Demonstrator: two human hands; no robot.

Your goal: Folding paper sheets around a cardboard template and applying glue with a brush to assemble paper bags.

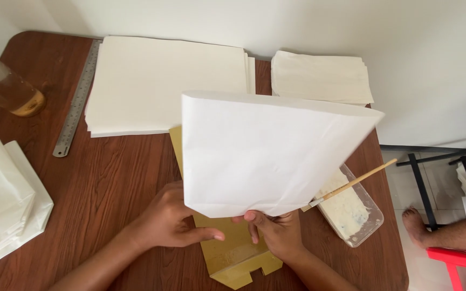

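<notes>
Two hands, right hand (276,233) pinching white paper bag (268,156); left hand (171,221) half-curled beneath it

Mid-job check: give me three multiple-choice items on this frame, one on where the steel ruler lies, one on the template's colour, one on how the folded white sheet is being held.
1. Where does the steel ruler lie?
A. left of the large paper stack
B. inside the plastic tray
C. under the brush

2. What colour is the cardboard template under the hands?
A. red
B. mustard yellow
C. black

3. How is the folded white sheet held?
A. flat on the table, untouched
B. lifted at its lower edge by both hands
C. rolled into a tube

Answers:
1 A: the ruler runs along the left edge of the large paper stack.
2 B: yellow card shows below the sheet.
3 B: the left hand and right hand grip its lower edge, and it stands tilted up.
</notes>
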